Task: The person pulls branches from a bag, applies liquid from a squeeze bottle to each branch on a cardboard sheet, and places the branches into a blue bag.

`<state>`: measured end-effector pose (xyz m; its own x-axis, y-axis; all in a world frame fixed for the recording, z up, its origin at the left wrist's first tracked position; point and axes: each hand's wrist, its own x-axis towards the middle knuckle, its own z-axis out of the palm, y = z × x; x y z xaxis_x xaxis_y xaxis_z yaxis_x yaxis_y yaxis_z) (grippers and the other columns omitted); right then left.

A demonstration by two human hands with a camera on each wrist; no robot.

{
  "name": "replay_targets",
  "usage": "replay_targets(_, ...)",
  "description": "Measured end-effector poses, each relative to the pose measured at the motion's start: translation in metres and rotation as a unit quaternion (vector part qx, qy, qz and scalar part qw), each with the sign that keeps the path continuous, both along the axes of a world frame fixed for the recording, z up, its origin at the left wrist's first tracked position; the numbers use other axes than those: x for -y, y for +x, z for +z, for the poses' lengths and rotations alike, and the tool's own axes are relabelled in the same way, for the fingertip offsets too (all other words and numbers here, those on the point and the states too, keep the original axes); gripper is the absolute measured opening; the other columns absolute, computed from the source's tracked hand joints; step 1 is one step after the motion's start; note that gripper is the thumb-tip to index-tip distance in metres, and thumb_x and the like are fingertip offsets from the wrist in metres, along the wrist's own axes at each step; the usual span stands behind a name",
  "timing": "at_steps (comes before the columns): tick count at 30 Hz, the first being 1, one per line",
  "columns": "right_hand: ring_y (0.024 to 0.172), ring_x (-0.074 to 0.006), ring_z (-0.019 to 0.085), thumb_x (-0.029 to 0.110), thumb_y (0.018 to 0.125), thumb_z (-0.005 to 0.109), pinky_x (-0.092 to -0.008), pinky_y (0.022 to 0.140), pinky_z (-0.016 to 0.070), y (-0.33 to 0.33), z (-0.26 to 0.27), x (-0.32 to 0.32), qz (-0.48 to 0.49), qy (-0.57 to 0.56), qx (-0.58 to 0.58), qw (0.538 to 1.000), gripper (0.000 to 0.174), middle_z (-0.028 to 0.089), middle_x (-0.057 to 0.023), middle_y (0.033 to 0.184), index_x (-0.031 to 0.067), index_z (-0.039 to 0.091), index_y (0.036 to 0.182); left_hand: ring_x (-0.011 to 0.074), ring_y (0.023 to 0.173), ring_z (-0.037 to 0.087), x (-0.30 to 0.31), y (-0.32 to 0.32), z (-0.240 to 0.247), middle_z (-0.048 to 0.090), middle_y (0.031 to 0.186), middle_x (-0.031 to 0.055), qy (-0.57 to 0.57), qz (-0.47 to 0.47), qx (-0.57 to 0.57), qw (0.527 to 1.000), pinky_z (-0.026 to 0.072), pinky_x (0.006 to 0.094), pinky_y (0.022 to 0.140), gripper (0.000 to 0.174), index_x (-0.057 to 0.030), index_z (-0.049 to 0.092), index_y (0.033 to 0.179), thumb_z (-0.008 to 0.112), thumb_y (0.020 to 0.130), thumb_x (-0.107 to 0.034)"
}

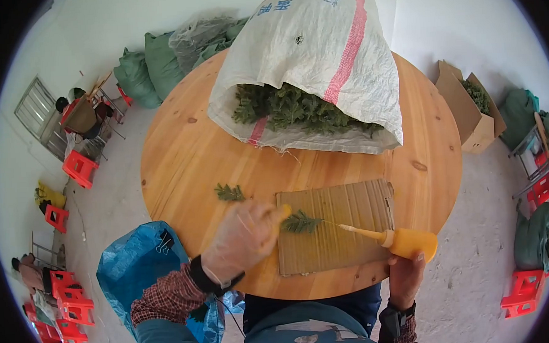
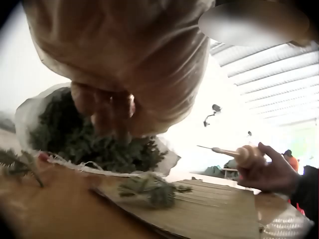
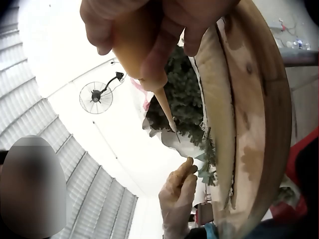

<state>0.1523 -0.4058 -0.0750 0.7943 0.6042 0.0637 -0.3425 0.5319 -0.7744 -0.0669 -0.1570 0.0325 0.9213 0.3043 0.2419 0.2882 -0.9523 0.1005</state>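
My right hand point(image 1: 407, 276) grips a yellow-orange squeeze bottle point(image 1: 415, 243). Its long tapered nozzle ends in a thin needle point(image 3: 178, 137), which points left toward a small green conifer sprig point(image 1: 300, 222). That sprig lies on a corrugated cardboard piece point(image 1: 353, 248) near the table's front. My left hand point(image 1: 241, 241), in a clear plastic glove with yellow-orange at a fingertip, hovers beside the sprig's left end. In the left wrist view its loosely bent fingers point(image 2: 112, 112) are above the sprig, with a gap between. A second sprig point(image 1: 229, 192) lies on bare wood beyond the left hand.
A large white woven sack point(image 1: 305, 52) of greenery point(image 1: 302, 108) lies open toward me on the round wooden table point(image 1: 181, 170). A blue bag point(image 1: 135, 247) hangs at the front left edge. Red stools point(image 1: 79, 169) and an open cardboard box point(image 1: 470, 111) stand around the table.
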Motion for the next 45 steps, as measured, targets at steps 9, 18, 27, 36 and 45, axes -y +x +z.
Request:
replay_targets(9, 0.088, -0.0226, 0.067, 0.051, 0.085, 0.071, -0.0341, 0.073, 0.0573, -0.012, 0.021, -0.015, 0.011, -0.135, 0.139, 0.981, 0.07, 0.063, -0.0132, 0.109, 0.0001, 0.048, 0.127, 0.0233, 0.103, 0.057, 0.037, -0.005, -0.026, 0.057, 0.118, 0.0143, 0.088, -0.04, -0.078, 0.992, 0.0471, 0.0323, 0.082, 0.044, 0.0044, 0.055, 0.127, 0.053, 0.086, -0.012)
replay_targets(18, 0.091, -0.0281, 0.069, 0.029, 0.079, 0.082, -0.0375, 0.075, 0.0601, -0.015, 0.043, -0.042, 0.065, -0.11, 0.18, 0.975, 0.07, 0.059, -0.0157, 0.111, 0.0033, 0.037, 0.126, 0.0264, 0.108, 0.056, 0.039, -0.008, -0.033, 0.055, 0.125, 0.0169, 0.115, -0.036, -0.098, 0.988, 0.0472, 0.0344, 0.083, 0.045, 0.0025, 0.055, 0.127, 0.055, 0.086, -0.017)
replay_targets(27, 0.101, -0.0257, 0.064, 0.022, 0.076, 0.085, -0.0382, 0.081, 0.0599, -0.006, 0.04, -0.048, 0.118, -0.138, 0.224, 0.958, 0.071, 0.055, -0.0139, 0.114, 0.0043, 0.038, 0.126, 0.0263, 0.107, 0.056, 0.038, -0.008, -0.032, 0.054, 0.126, 0.017, 0.105, -0.033, -0.105, 0.988, 0.0477, 0.033, 0.081, 0.045, 0.0021, 0.055, 0.128, 0.054, 0.086, -0.015)
replay_targets(36, 0.101, -0.0258, 0.064, 0.015, 0.076, 0.084, -0.0391, 0.082, 0.0597, -0.01, 0.047, -0.053, 0.119, -0.137, 0.213, 0.96, 0.067, 0.055, -0.0136, 0.113, 0.0045, 0.039, 0.124, 0.027, 0.107, 0.055, 0.039, -0.009, -0.032, 0.053, 0.126, 0.0172, 0.09, -0.031, -0.106, 0.99, 0.0476, 0.0349, 0.082, 0.047, 0.0027, 0.054, 0.129, 0.055, 0.086, -0.015)
replay_targets(45, 0.094, -0.0266, 0.068, 0.014, 0.078, 0.082, -0.0382, 0.078, 0.0603, -0.007, 0.049, -0.045, 0.095, -0.139, 0.222, 0.96, 0.061, 0.058, -0.0148, 0.11, 0.0047, 0.039, 0.121, 0.027, 0.106, 0.055, 0.04, -0.008, -0.032, 0.053, 0.127, 0.0176, 0.102, -0.03, -0.111, 0.988, 0.0477, 0.0352, 0.083, 0.049, 0.0036, 0.053, 0.13, 0.055, 0.085, -0.015)
